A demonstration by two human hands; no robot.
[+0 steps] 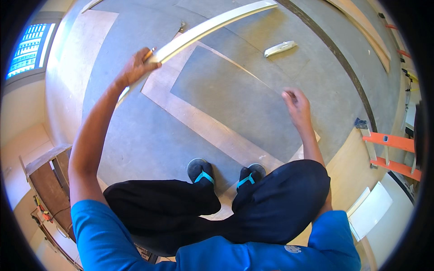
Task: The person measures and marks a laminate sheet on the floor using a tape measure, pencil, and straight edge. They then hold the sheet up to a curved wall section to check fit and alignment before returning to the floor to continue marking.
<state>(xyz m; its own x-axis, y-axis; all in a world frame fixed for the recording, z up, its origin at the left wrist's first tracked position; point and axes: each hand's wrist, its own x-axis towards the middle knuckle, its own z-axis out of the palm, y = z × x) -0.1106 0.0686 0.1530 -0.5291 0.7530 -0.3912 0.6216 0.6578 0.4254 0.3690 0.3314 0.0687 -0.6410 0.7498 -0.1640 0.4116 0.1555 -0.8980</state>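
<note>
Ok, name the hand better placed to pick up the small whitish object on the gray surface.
Probably the right hand: it looks empty and is nearer the whitish object, while the left hand grips the long white strip.

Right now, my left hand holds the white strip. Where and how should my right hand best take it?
I would grip the strip near its middle, across both long edges, with the right hand coming from the right. It is long and narrow, slants away to the right, and the left hand holds it toward its near end.
</note>
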